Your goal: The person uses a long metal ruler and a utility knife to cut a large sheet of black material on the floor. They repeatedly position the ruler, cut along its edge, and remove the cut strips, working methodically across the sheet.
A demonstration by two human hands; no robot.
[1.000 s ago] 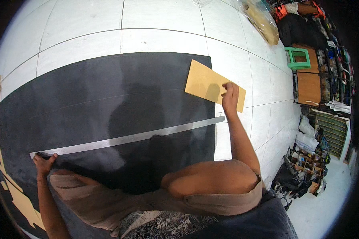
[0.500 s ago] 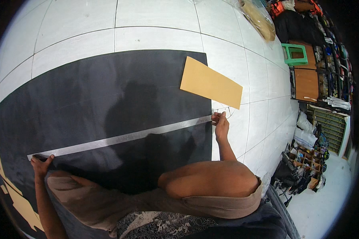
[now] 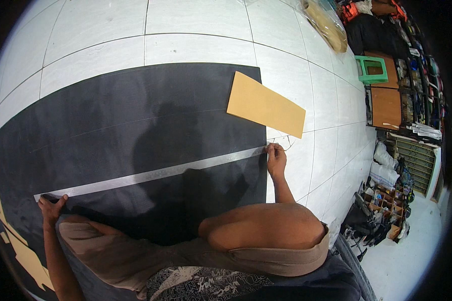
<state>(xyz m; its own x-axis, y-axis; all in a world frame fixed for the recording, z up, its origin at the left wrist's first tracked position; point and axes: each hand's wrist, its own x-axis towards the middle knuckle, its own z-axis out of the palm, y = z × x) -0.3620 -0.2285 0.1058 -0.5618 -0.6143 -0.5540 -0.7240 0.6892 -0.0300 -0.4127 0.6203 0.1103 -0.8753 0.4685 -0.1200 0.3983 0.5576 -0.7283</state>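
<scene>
Marking was the step in hand: left hand (image 3: 51, 206) pinned the long metal ruler (image 3: 150, 174) flat across the dark fabric (image 3: 135, 115), right hand (image 3: 276, 159) pinched something small, perhaps chalk, at the fabric's right edge, so the next stroke called for a steady ruler.

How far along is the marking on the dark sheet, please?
Done: the long metal ruler lies across the dark sheet. In hand: the left hand pins its left end; the right hand is at its right end. Left: no finished line shows along the ruler.
</scene>
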